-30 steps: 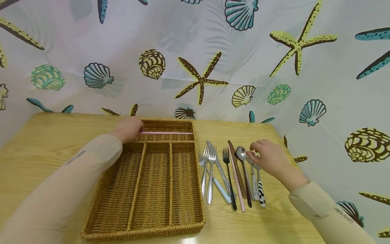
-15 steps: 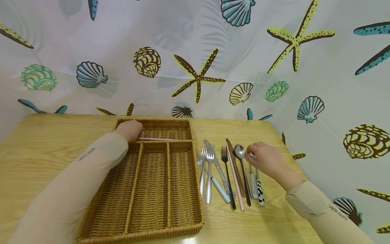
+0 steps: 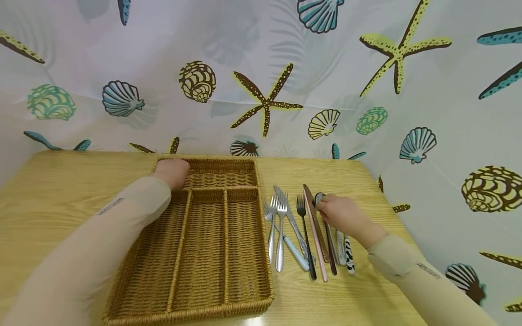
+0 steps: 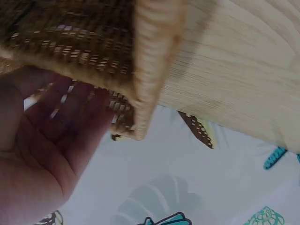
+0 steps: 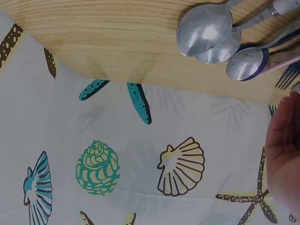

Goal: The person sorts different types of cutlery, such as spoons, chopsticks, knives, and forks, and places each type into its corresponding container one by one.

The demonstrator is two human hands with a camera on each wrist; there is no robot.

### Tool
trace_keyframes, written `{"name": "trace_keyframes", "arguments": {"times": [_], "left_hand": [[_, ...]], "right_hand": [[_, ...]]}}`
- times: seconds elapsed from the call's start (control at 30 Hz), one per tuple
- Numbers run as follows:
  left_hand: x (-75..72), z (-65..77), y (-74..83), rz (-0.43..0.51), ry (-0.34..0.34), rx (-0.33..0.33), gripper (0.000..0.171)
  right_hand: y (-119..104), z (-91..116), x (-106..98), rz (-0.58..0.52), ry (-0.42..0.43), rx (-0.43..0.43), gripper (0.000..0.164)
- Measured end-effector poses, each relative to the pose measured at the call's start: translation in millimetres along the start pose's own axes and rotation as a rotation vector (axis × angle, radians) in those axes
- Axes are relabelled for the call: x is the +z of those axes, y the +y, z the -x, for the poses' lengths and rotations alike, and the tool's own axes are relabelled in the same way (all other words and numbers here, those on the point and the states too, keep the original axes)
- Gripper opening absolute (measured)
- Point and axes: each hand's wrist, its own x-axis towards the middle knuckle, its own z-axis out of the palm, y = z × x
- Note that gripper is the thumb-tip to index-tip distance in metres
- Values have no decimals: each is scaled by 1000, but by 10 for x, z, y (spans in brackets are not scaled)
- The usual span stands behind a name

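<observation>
My left hand [image 3: 173,174] reaches into the back compartment of a woven cutlery tray [image 3: 187,312]. In the left wrist view its fingers lie loosely extended at the woven wall, with no object seen in the palm. A sliver of a pink stick [image 3: 246,186] shows by the compartment's divider. Over the cutlery on the right is my right hand [image 3: 342,217], its fingertips near the bowl of a dark-handled spoon [image 3: 331,253]. The right wrist view shows that spoon's bowl [image 5: 246,64] apart from the hand, which is partly cut off; no held object is seen.
Right of the tray lie silver forks [image 3: 280,240], a blue-handled fork [image 3: 297,253], a black fork [image 3: 308,249], a pink stick [image 3: 318,253], a brown knife [image 3: 319,226] and spoons with patterned handles [image 3: 349,260]. A shell-print cloth [image 3: 261,54] hangs behind the table.
The pink stick at my left hand has dropped lower into the back compartment and is now mostly hidden. My right hand has moved left, from the patterned-handled spoons to the dark-handled spoon.
</observation>
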Motion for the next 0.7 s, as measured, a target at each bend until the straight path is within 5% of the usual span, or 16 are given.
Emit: {"name": "trace_keyframes", "arguments": {"times": [0.27,0.7], "left_hand": [[-115,214,106,105,86,-31,16],[-68,245,108,159,49,-88,18]], "right_hand": [[-23,-41,209,51,-50,-185,13],[-102,-108,186,127,-91,-314,13]]}}
